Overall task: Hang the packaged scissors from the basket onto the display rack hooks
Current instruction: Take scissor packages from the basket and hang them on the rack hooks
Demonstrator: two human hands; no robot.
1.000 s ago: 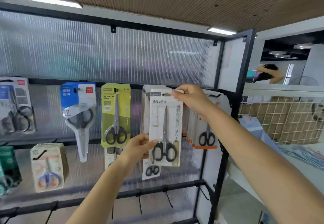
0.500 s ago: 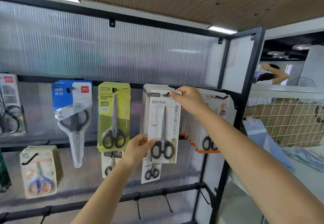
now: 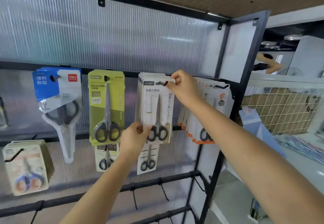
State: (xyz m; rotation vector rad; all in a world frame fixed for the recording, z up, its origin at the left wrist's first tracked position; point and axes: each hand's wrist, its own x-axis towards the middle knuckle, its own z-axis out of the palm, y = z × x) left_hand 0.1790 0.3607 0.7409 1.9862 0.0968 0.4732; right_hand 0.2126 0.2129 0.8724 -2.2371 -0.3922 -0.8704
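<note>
Display rack [image 3: 226, 90], ribbed backing: white scissors pack [image 3: 157, 111] on hook [image 3: 162, 83]. Right hand [image 3: 184, 88] pinches top corner; left hand [image 3: 135, 136] pinches bottom edge. Risk: early release, pack slips off.

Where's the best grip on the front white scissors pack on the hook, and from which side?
Probably the card's edges, not the blister. The white scissors pack hangs flat and upright on the hook, stacked against others, so only its front and edges are free. Pinch the top right corner from the right, as the right hand does, and the lower left edge from below-left, like the left hand.
</note>
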